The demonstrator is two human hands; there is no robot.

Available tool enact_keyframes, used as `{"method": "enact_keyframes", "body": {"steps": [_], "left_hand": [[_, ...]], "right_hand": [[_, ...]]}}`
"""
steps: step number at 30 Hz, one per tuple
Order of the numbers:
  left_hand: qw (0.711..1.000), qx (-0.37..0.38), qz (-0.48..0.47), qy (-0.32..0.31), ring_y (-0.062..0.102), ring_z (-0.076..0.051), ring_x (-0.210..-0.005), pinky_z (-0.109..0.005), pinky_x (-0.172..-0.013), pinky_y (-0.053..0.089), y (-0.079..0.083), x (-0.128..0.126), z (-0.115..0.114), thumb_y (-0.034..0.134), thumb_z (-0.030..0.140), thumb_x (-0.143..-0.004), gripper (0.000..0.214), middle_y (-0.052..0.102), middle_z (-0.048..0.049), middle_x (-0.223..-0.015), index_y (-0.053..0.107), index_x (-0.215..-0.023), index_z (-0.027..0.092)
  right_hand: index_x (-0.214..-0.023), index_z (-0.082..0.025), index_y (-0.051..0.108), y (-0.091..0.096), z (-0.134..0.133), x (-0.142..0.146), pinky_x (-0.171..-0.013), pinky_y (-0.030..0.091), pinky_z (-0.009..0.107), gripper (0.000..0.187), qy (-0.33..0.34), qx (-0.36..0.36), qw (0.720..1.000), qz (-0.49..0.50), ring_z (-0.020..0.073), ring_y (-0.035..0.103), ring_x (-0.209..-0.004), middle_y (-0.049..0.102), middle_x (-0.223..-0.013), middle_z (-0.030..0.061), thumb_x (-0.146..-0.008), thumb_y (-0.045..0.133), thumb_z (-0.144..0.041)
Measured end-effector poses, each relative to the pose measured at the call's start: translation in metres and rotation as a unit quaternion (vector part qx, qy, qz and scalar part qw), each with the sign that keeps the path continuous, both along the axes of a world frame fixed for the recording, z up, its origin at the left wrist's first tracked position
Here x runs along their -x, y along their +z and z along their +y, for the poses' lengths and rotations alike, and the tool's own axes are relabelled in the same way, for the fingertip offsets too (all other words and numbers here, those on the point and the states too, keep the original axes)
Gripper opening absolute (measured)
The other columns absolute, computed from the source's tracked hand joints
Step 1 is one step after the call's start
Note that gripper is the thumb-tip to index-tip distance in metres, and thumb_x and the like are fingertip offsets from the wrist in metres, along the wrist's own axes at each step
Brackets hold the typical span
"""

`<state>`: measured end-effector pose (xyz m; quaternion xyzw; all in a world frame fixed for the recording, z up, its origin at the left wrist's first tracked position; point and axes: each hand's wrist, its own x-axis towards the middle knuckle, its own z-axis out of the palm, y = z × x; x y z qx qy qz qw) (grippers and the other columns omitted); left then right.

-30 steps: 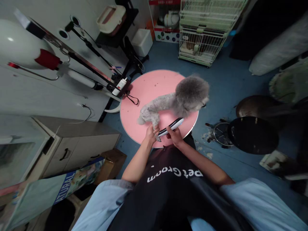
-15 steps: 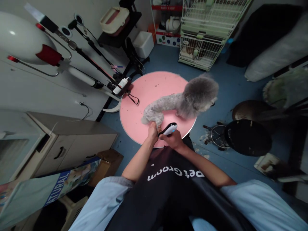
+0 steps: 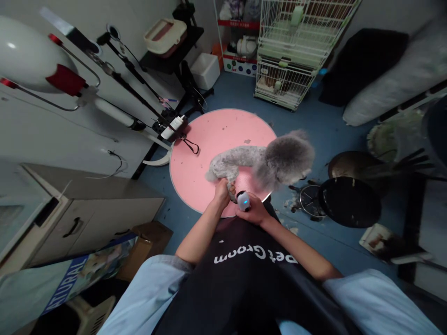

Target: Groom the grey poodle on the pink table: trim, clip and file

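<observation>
A small grey curly dog (image 3: 258, 163) stands on a round pink table (image 3: 206, 139), its fluffy head hanging over the right edge. My left hand (image 3: 221, 190) is closed around the dog's hind leg at the near edge of the table. Just to its right, my right hand (image 3: 254, 213) grips a white and dark clipper (image 3: 243, 200), whose rear end with a small blue light points up at me and whose tip is against the dog's paw.
A grooming arm and a bottle (image 3: 172, 128) stand at the table's left rim. A white wire cage (image 3: 293, 51) is behind the table. A black round stool (image 3: 349, 201) is to the right, a cabinet (image 3: 87, 209) to the left. Hair clumps lie on the blue floor.
My right hand has turned the clipper from lying sideways to pointing end-on at the paw. The dog has swung its head farther right, past the table edge. My left hand kept hold of the leg.
</observation>
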<state>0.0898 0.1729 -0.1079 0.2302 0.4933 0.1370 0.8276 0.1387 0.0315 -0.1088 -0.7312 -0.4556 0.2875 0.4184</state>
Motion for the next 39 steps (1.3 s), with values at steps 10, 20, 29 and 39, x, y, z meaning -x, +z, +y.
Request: {"method": "enact_keyframes", "body": {"steps": [10,20,29,39], "left_hand": [[0.963,0.171,-0.185,-0.099,0.058,-0.017,-0.064,-0.031,-0.067,0.045,-0.019,-0.001,0.015,0.047,0.04,-0.08,0.036,0.061,-0.0102,-0.072,0.059,-0.09,0.008],[0.909,0.29,-0.201,-0.219,0.002,-0.002,-0.028,-0.017,-0.033,0.01,-0.04,-0.007,0.035,0.033,0.059,-0.09,0.051,0.013,0.0106,-0.038,0.036,-0.059,0.018],[0.847,0.307,-0.22,-0.375,0.015,-0.004,-0.028,-0.016,-0.032,0.013,-0.028,0.004,0.067,0.035,0.044,-0.095,0.043,0.023,0.0085,-0.042,0.039,-0.062,0.017],[0.862,0.248,-0.178,-0.406,0.021,-0.004,-0.03,-0.016,-0.033,0.018,-0.017,0.014,0.063,0.05,0.046,-0.089,0.042,0.027,0.0089,-0.042,0.04,-0.061,0.016]], "right_hand": [[-0.079,-0.02,0.063,-0.004,0.014,-0.007,-0.064,0.044,0.025,0.018,0.157,0.002,0.988,-0.007,0.0156,0.055,-0.068,0.06,-0.072,0.0004,-0.063,0.069,-0.024],[-0.082,-0.02,0.059,-0.019,-0.008,0.022,-0.063,0.052,0.03,0.024,-0.186,-0.042,0.963,0.192,0.0179,0.063,-0.071,0.067,-0.083,0.0044,-0.072,0.063,-0.041],[-0.105,-0.024,0.048,0.014,0.026,0.147,-0.087,0.054,0.043,0.035,-0.444,-0.079,0.892,0.022,0.0245,0.064,-0.104,0.063,-0.118,0.0113,-0.077,0.065,-0.035],[-0.111,-0.022,0.056,0.007,0.066,0.165,-0.095,0.051,0.044,0.039,-0.38,-0.019,0.901,-0.208,0.0253,0.059,-0.114,0.059,-0.125,0.0143,-0.075,0.068,-0.027]]}}
